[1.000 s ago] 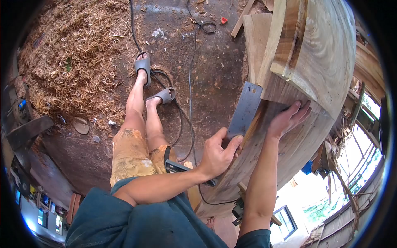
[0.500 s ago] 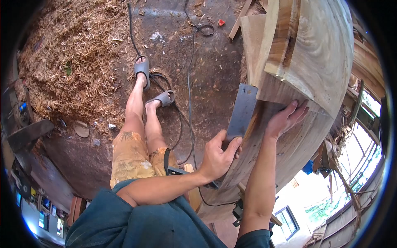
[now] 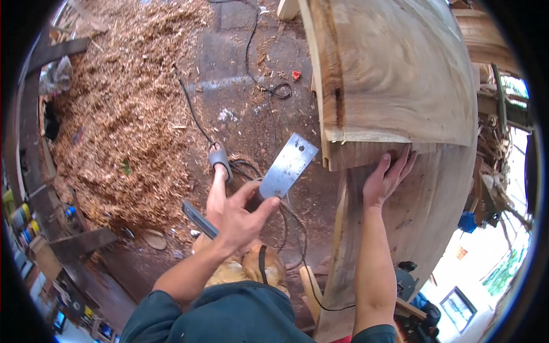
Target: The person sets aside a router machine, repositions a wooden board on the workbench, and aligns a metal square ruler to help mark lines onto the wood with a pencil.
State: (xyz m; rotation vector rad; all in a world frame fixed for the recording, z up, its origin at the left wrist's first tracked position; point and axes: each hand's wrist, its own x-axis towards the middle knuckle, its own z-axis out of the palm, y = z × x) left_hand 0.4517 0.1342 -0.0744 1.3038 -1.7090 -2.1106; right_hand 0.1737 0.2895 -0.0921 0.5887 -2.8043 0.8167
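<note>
My left hand [image 3: 239, 218] grips a metal try square [image 3: 286, 166] at its corner. Its flat steel blade points up and to the right, in the air, clear of the wood, and its dark stock juts down to the left. My right hand [image 3: 386, 177] lies flat, fingers spread, on a big wooden slab [image 3: 423, 200], just under the cut end of a thicker plank [image 3: 394, 80] stacked on it.
A heap of wood shavings [image 3: 120, 114] covers the floor at left. Black power cables [image 3: 269, 86] snake across the dirty floor. My sandalled foot [image 3: 219, 157] stands below. A power tool [image 3: 409, 280] sits under the slab at the lower right.
My left hand lifted the square off the slab's edge and swung it left into the air. The view shifted up and left. My right hand stayed on the slab.
</note>
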